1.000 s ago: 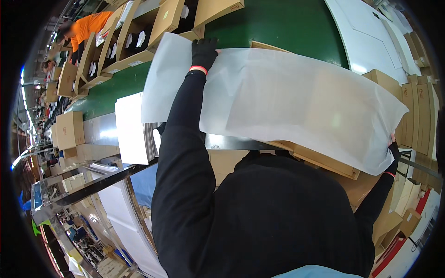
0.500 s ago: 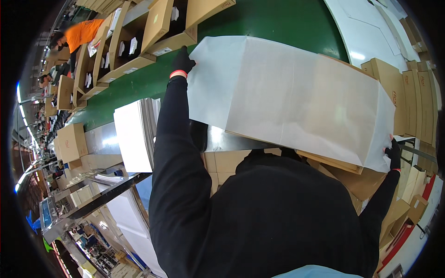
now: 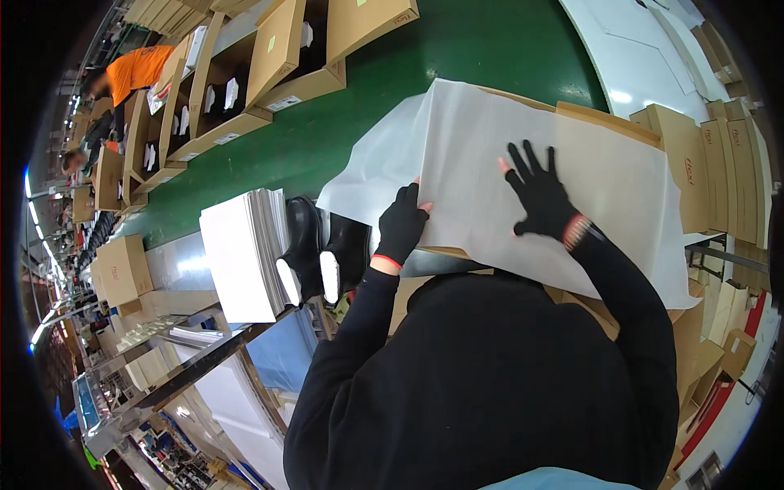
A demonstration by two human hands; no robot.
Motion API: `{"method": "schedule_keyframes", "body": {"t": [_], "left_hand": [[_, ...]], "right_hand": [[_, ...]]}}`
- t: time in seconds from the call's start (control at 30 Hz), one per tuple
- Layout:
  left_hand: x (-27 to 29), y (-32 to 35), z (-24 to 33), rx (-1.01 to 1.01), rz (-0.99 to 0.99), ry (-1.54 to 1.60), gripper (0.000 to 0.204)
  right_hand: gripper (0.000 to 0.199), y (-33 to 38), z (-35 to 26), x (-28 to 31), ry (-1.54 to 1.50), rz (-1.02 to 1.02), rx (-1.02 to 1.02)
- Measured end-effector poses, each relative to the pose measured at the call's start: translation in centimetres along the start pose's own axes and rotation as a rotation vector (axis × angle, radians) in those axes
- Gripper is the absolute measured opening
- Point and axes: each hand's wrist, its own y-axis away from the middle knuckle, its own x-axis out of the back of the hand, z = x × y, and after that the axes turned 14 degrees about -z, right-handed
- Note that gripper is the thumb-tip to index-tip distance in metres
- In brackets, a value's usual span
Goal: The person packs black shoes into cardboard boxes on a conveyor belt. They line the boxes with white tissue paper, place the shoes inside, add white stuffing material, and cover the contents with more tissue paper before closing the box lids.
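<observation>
A large sheet of thin white paper [image 3: 490,163] lies over an open cardboard box [image 3: 608,124], whose brown far edge shows beyond it. At the box's left side my left hand [image 3: 400,224], in a black glove with bare fingertips, is closed on the paper where it bends over the edge. The left part of the sheet hangs outside the box. My right hand [image 3: 541,196], gloved alike, rests on the middle of the paper with its fingers spread. Left of my left hand are two black boots [image 3: 304,237] with white stuffing at their openings.
A thick stack of white paper [image 3: 241,257] stands left of the boots. Open boxes [image 3: 216,135] with dark footwear line the far left of the green table [image 3: 457,41]. Closed boxes [image 3: 682,163] stand upright at right. A person in orange [image 3: 139,72] works at far left.
Both hands have come inward from the sheet's ends, left to the box's edge and right onto its middle. The paper has settled lower over the box. The boots have come into sight.
</observation>
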Motion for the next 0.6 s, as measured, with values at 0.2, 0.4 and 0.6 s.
{"method": "schedule_keyframes", "body": {"t": [0.2,0.4,0.6], "left_hand": [[1.6,1.5,-0.4,-0.045,-0.317,0.058,0.084],[0.2,2.4,-1.0,-0.052,-0.319,0.033,0.089],[-1.1,4.5,0.6,-0.014,-0.417,0.033,0.093]], "right_hand": [[0.137,-9.3,3.3,-6.8,0.214,-0.271,-0.158],[0.117,-10.2,3.2,-8.6,-0.295,-0.026,-0.151],[0.109,-10.9,4.5,-8.9,0.025,-0.08,-0.191]]}}
